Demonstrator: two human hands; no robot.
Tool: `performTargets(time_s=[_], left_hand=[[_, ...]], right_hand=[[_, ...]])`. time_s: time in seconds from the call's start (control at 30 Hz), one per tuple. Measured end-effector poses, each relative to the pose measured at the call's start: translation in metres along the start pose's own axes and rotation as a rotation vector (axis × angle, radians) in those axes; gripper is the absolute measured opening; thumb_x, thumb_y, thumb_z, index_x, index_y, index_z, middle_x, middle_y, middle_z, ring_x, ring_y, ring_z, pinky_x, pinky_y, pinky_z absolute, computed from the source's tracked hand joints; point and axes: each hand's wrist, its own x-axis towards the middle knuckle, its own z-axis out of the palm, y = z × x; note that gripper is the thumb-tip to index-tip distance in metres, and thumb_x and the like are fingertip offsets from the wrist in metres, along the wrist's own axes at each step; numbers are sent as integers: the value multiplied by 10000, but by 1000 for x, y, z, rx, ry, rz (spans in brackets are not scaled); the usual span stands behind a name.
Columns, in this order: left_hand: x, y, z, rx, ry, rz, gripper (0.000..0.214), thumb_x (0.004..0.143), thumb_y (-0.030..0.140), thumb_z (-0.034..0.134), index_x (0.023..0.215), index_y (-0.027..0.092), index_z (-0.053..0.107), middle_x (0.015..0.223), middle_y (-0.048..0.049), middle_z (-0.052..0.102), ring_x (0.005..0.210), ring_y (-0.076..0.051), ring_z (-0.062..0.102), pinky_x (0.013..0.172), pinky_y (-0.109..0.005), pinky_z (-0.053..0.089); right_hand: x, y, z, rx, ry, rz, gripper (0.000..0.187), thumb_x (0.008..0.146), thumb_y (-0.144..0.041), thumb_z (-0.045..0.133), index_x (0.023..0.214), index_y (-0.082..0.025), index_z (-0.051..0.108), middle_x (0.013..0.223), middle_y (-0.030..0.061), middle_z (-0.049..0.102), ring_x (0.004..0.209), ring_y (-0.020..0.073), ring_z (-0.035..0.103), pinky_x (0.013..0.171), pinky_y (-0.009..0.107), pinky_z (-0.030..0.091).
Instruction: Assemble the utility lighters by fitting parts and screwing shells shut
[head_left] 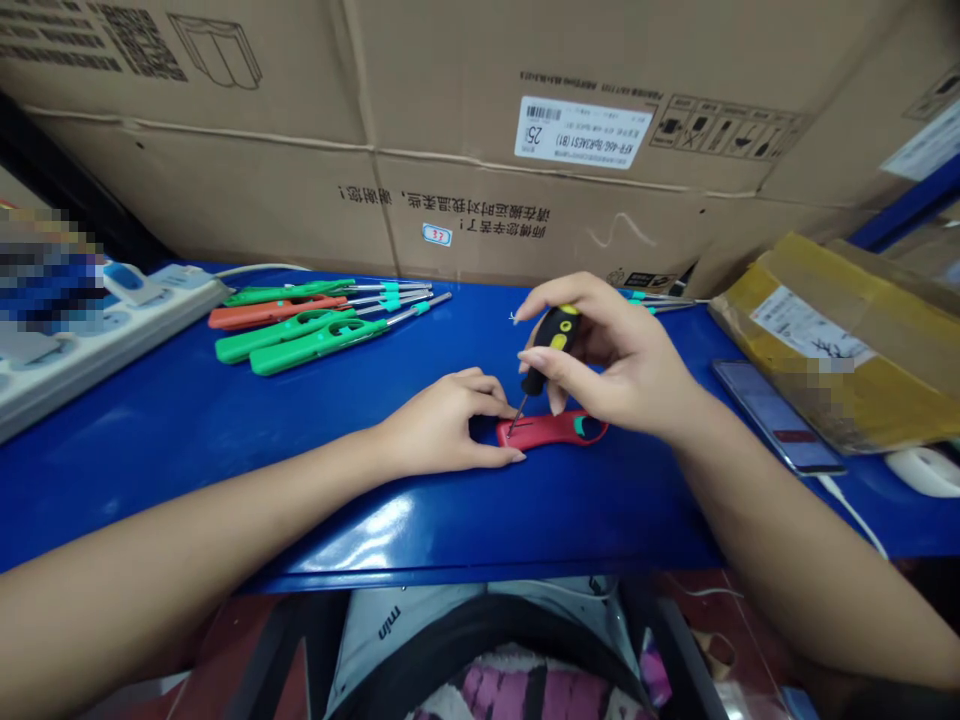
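A red long-nosed lighter (547, 430) with a teal trigger lies flat on the blue table. My left hand (450, 425) grips its left end between thumb and fingers. In my right hand (615, 355) is a black and yellow screwdriver (553, 345), held tilted by its handle. Its tip meets the left part of the red lighter. Part of the lighter's trigger end is behind my right hand. Several green lighters (315, 340) and an orange lighter (274, 312) lie side by side at the back left, metal tubes pointing right.
A white power strip (161, 310) stands at the left. Large cardboard boxes (450, 100) wall off the back. On the right are a yellow-taped parcel (892, 370), a phone (776, 415) with a white cable, and more metal tubes (667, 301) partly hidden behind my right hand.
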Motion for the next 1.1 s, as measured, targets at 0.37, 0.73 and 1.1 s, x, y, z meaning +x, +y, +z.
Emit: performTargets(time_s=[0.37, 0.73, 1.1], left_hand=[[2, 1, -1, 0, -9, -3, 343, 823, 440, 788, 1066, 198, 777, 987, -55, 732, 962, -234, 639, 904, -382, 488], [2, 1, -1, -9, 6, 11, 328, 822, 437, 791, 1058, 210, 779, 998, -51, 729, 960, -226, 638, 892, -357, 489], [3, 2, -1, 4, -4, 10, 338, 829, 441, 785, 1077, 212, 775, 984, -45, 727, 943, -217, 637, 893, -360, 489]], right_hand=[[-16, 12, 15, 34, 100, -119, 378, 924, -337, 675, 1295, -298, 612, 1102, 44, 727, 757, 174, 695, 649, 306, 586], [-16, 16, 17, -90, 184, -268, 360, 968, -313, 594, 1327, -320, 610, 1194, 51, 711, 851, 205, 707, 723, 369, 613], [-16, 21, 9, -145, 192, -231, 391, 891, -359, 696, 1278, -314, 668, 1101, 72, 735, 843, 240, 694, 741, 418, 620]])
